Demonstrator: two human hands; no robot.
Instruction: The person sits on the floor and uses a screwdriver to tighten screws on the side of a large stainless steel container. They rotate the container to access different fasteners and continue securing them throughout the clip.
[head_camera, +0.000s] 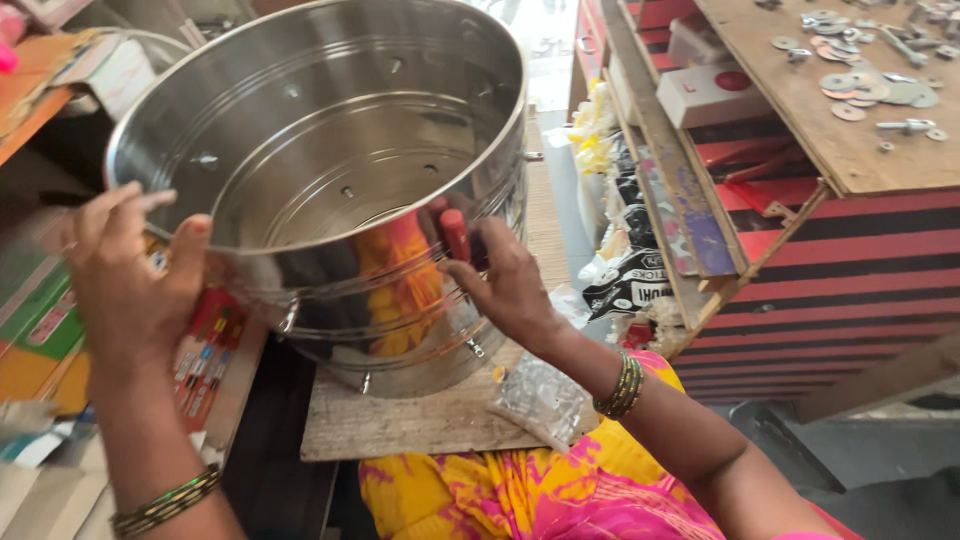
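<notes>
Steel drum (330, 190) gripped between both hands.

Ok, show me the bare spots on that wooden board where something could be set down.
The wooden board is bare in front of the steel drum, left of the plastic bag of small parts. A narrow strip runs behind the right hand. The far bench is crowded with washers.

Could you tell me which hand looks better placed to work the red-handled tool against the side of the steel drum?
Probably the right hand: it holds the red-handled tool against the steel drum wall. The left hand grips the rim, steadying it.
</notes>
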